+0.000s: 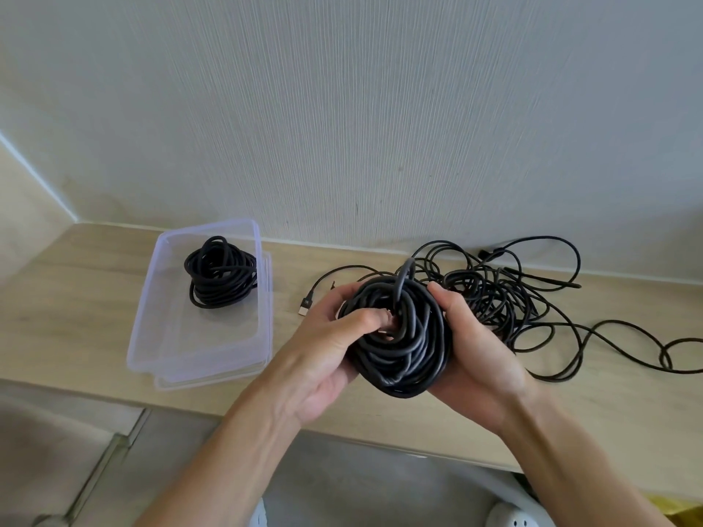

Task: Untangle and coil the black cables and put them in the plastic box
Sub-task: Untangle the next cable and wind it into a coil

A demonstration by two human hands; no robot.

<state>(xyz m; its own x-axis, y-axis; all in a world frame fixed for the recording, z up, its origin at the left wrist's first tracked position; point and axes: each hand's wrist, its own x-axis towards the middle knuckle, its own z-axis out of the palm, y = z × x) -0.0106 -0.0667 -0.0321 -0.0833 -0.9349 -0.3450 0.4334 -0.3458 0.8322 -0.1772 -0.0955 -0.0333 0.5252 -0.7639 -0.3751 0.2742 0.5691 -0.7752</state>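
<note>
The pale wood-grain bench (83, 310) runs along a wall. A clear rectangular plastic box (143, 306) stands open towards its left end, on what looks like its lid. A loose tangle of thin black cables (494, 294) sprawls at the right, against the back edge, with strands trailing off to the right.

Above the front edge, between box and tangle, both hands hold a thick wound coil of black cable (403, 336). The left hand (323, 336) grips its left side with fingers curled into the centre. The right hand (471, 344) cups its right side, fingers wrapped behind.

The step looks like finishing this coil, with a last loop tucked through the middle. Next it must travel left into the box, kept tight so it does not spring open.

The box holds one smaller wound black cable bundle (220, 277) at its far end, and the near half is bare. A silver-tipped plug (303, 310) lies on the bench just beside the left hand.
</note>
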